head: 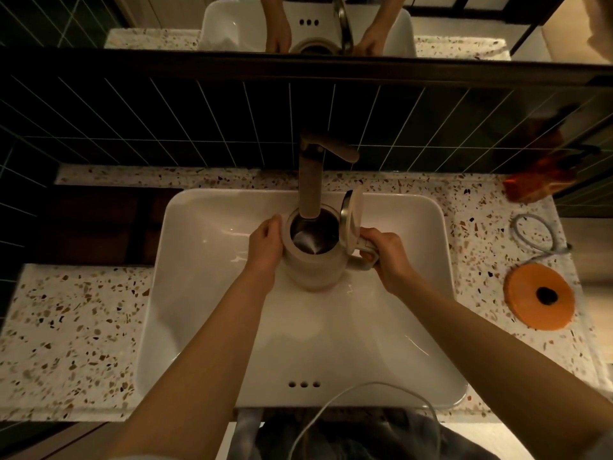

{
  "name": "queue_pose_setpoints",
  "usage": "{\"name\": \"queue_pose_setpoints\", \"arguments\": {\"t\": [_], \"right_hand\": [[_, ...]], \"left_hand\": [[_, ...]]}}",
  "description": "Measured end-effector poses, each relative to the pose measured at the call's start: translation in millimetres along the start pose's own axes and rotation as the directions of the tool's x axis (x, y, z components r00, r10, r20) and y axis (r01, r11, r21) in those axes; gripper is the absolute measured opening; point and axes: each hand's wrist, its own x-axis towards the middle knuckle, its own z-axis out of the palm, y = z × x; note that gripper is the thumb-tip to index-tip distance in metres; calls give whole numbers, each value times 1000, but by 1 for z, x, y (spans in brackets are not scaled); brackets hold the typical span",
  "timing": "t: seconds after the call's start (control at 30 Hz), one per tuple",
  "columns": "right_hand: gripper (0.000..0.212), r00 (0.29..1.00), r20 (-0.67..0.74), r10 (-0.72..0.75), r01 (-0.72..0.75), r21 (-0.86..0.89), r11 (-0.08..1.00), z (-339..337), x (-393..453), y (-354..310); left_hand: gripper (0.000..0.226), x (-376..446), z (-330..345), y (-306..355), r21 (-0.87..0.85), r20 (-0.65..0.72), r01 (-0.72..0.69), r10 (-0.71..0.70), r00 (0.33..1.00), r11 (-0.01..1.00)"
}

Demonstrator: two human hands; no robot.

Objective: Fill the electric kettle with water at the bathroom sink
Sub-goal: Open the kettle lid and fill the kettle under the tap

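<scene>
A white electric kettle [311,267] stands upright in the white sink basin [205,293], its mouth directly under the spout of the tall faucet [310,180]. Its lid [351,215] is flipped up on the right side. Inside the kettle I see a metal bottom with some water glinting. My left hand [265,244] is pressed against the kettle's left wall. My right hand [386,257] is closed around the kettle's handle [368,255] on the right.
Speckled terrazzo counter [73,327] surrounds the sink. On the right counter lie the round orange kettle base [539,295] and its coiled grey cord [534,235]. An orange-red packet [537,184] sits at the back right. A white cable [365,396] hangs over the sink's front edge. A mirror is above the dark tiles.
</scene>
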Motion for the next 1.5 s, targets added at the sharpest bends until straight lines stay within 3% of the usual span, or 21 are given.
{"name": "queue_pose_setpoints", "arguments": {"t": [0.17,0.3,0.37,0.43,0.5,0.63,0.77,0.9,1.0,1.1,1.3,1.5], "right_hand": [[52,1000,-7,-12,12,32,999,6,0,4],[36,999,-26,27,-26,41,999,3,1,6],[35,999,-25,45,-43,62,997,3,1,6],[34,999,-28,46,-44,69,997,4,0,7],[34,999,-34,43,-40,61,997,4,1,8],[35,998,-38,45,-43,57,997,4,2,10],[35,999,-28,26,-24,56,998,3,5,11],[41,1000,-22,9,-7,75,997,2,6,9],[52,1000,-13,-1,2,77,997,2,7,9],[47,1000,-10,0,0,69,998,2,7,9],[42,1000,-16,18,-18,53,998,2,7,8],[49,1000,-12,17,-16,59,998,3,5,5]], "left_hand": [[36,3,-3,3,7,13,-8,7,1000,1000],[21,3,-8,10,-18,2,-29,29,1000,999],[24,3,-6,20,50,-54,-154,156,986,987],[31,2,-1,34,181,-101,-335,356,929,925],[35,0,5,48,270,-74,-487,523,849,830],[47,6,20,70,454,183,-690,698,692,564],[56,17,34,83,602,428,-771,731,532,209],[57,31,45,91,654,573,-755,681,456,-45],[52,35,53,97,684,554,-727,696,456,-68],[47,36,59,102,710,514,-703,709,483,-36],[50,37,63,108,757,589,-627,607,534,-184],[51,36,61,114,782,556,-607,595,580,-139]]}}
